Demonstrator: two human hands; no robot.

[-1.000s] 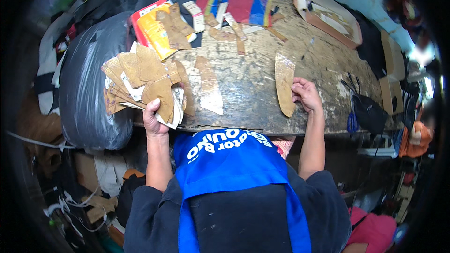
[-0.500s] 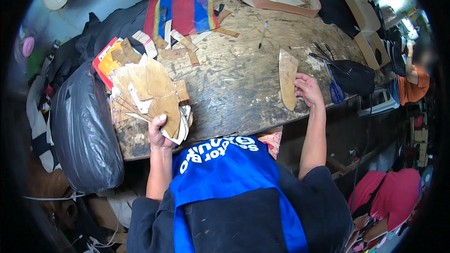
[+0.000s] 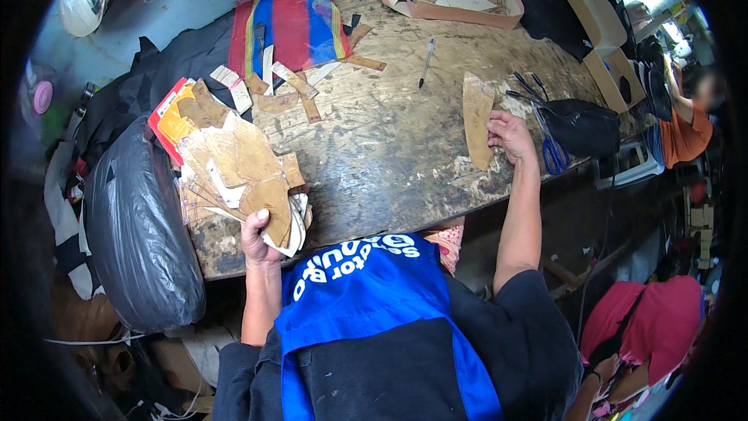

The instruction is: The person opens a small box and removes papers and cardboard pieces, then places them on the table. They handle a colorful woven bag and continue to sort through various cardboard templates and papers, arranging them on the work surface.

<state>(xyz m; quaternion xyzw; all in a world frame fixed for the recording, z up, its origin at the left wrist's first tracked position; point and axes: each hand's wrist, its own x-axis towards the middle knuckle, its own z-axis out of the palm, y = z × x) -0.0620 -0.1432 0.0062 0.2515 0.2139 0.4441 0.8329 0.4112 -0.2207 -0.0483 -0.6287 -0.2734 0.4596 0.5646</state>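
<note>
My left hand (image 3: 259, 243) grips the near edge of a thick, fanned stack of brown and white cardboard pattern pieces (image 3: 251, 148), thumb on top. The stack is over the left end of the worn wooden table (image 3: 374, 140). At the table's right, my right hand (image 3: 511, 138) pinches the right edge of one long, curved brown pattern piece (image 3: 477, 113), pointed at its far end. Whether that piece touches the tabletop I cannot tell. Right of this hand lie blue-handled scissors (image 3: 555, 154) beside a black cloth or pouch (image 3: 584, 126).
A pen (image 3: 426, 62) and loose pattern strips (image 3: 300, 86) lie farther back. Behind them are a striped bag (image 3: 292, 27) and an open box of pieces (image 3: 460, 15). A full black plastic bag (image 3: 140, 226) stands left. Two people, in orange (image 3: 686, 136) and pink (image 3: 650, 327), are at right.
The view has shifted slightly. My right hand and its curved piece have moved a little away from me over the table. My left hand keeps its hold on the stack.
</note>
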